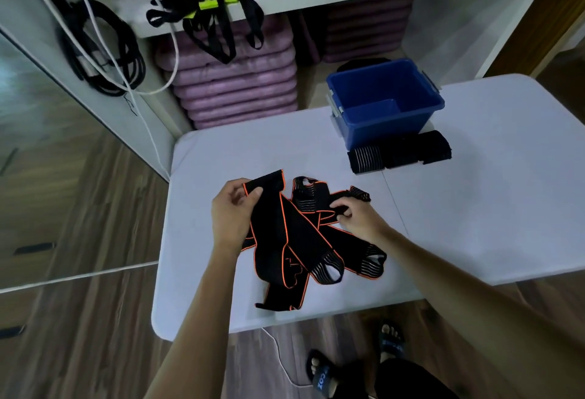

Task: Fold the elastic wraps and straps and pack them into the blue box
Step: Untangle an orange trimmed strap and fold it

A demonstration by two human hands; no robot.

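Behind the wraps (304, 240): blue box (384, 104), folded stack (399, 151).

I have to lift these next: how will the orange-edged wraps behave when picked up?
Probably floppy: the orange-edged wraps lie limp and crossed on the table. Likely to tangle, since they overlap. Seemingly light: the left hand lifts one end by a pinch.

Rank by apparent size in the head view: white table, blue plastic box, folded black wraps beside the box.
1. White table.
2. Blue plastic box.
3. Folded black wraps, clearly smallest, lying against the box's near side.
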